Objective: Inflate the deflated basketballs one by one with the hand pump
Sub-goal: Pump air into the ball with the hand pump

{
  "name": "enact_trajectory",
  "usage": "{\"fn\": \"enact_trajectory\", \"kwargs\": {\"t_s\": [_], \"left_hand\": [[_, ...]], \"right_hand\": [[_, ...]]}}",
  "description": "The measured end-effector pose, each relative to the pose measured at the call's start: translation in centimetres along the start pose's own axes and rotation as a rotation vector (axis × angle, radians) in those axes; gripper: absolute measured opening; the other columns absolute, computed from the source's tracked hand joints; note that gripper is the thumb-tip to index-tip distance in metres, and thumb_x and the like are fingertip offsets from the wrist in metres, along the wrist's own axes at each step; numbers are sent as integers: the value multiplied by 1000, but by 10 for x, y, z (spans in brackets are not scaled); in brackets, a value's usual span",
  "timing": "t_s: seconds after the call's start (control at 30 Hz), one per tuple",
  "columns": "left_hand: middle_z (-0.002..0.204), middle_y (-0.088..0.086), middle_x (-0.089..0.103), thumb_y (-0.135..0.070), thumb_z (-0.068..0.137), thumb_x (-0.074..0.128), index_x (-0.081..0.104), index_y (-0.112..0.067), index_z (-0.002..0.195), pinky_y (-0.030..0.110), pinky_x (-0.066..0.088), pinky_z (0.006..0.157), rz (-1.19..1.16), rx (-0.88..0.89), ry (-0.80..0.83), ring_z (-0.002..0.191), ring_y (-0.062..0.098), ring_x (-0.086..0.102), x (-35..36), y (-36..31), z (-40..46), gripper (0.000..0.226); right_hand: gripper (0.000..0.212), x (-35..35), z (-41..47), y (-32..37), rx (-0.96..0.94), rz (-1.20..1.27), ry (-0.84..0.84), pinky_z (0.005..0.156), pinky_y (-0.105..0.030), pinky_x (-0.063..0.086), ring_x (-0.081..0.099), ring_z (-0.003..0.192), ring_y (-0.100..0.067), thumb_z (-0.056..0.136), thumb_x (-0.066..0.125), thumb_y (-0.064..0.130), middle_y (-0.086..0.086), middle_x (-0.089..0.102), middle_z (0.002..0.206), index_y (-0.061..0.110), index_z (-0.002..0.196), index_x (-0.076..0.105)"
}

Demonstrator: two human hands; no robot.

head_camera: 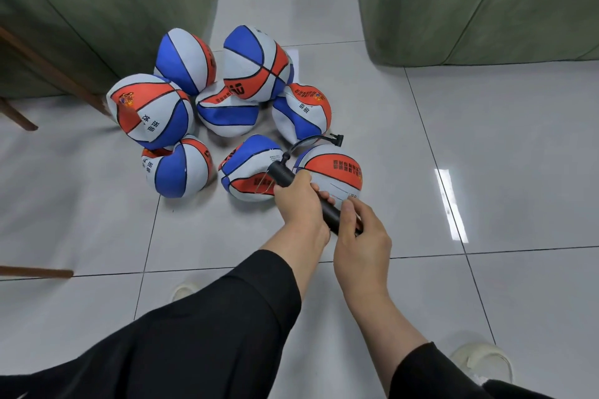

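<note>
Several deflated red, white and blue basketballs (227,107) lie in a heap on the tiled floor. My left hand (299,201) grips the barrel of a black hand pump (285,175), held above the two nearest balls. My right hand (361,233) holds the pump's near handle end. A thin black hose (308,141) curls from the pump's far tip to a loose nozzle (337,139) hanging free over the nearest ball (334,172).
Green sofa sections stand at the back left (97,10) and back right (479,3), with a floor gap between. Wooden furniture legs (48,74) are at the left. My slippers (486,363) are on the tiles near the bottom.
</note>
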State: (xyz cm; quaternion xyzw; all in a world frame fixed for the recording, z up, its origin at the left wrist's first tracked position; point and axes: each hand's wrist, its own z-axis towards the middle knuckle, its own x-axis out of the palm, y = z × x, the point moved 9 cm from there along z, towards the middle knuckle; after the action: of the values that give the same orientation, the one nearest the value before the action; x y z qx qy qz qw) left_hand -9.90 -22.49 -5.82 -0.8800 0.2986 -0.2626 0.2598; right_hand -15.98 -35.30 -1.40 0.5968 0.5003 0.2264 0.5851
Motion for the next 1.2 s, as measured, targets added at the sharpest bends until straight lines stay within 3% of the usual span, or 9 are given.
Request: {"fn": "enact_trajectory", "kwargs": {"t_s": [0.3, 0.43, 0.53, 0.77, 0.9, 1.03, 1.13, 1.2], "left_hand": [[60, 2, 46, -3, 93, 54, 51, -14, 114, 27, 48, 45, 26, 25, 6, 42, 15, 45, -1, 1, 4, 24], [61, 2, 46, -3, 93, 55, 53, -12, 116, 25, 46, 43, 15, 37, -8, 41, 14, 44, -3, -6, 11, 25], [60, 2, 47, -2, 91, 54, 53, -11, 111, 25, 46, 45, 18, 50, -28, 40, 14, 44, -5, -26, 27, 22], [61, 1, 51, -2, 91, 57, 54, -10, 104, 25, 49, 47, 33, 8, -39, 40, 13, 47, -18, -63, 61, 16], [61, 0, 49, -3, 91, 55, 52, -11, 90, 22, 46, 45, 4, -17, -46, 39, 12, 45, -19, -51, 51, 9], [56, 0, 47, -4, 92, 54, 53, -12, 106, 24, 44, 43, 12, 52, -32, 40, 13, 43, -2, -41, 30, 17], [59, 1, 46, -4, 92, 53, 51, -13, 105, 24, 41, 42, 10, 68, 2, 41, 13, 41, 10, -21, 9, 15], [58, 0, 45, -4, 90, 53, 51, -14, 102, 25, 42, 42, -51, 12, 4, 42, 14, 41, 4, -2, 3, 15]], "right_hand": [[24, 4, 1, -12, 38, -7, 31, 91, -35, 57, 65, 101, -6, 104, 50, 40, 14, 71, 106, 30, 113, 70], [21, 2, 0, -7, 22, -19, 47, 71, -19, 50, 63, 83, -1, 105, 49, 36, 15, 69, 87, 37, 96, 67], [25, -8, -1, -2, 25, 16, 3, 66, -9, 44, 62, 82, 1, 105, 50, 33, 15, 70, 84, 41, 86, 65], [20, -8, -7, 3, 4, 87, 39, 66, -14, 47, 62, 78, -7, 102, 56, 32, 10, 69, 82, 32, 88, 70], [24, -11, -4, 8, -23, 67, -10, 69, -8, 45, 62, 84, -3, 103, 51, 32, 9, 70, 84, 37, 86, 66], [21, -7, -4, 5, -15, 48, -29, 74, -7, 44, 63, 92, 4, 104, 49, 31, 15, 70, 93, 42, 92, 63], [23, -4, 0, 2, -11, 64, -67, 84, -21, 50, 63, 97, -2, 106, 47, 32, 14, 71, 99, 32, 100, 69], [37, 0, 3, 5, -40, 37, -66, 92, -34, 54, 64, 104, -8, 103, 42, 44, 9, 71, 107, 23, 112, 71]]}}
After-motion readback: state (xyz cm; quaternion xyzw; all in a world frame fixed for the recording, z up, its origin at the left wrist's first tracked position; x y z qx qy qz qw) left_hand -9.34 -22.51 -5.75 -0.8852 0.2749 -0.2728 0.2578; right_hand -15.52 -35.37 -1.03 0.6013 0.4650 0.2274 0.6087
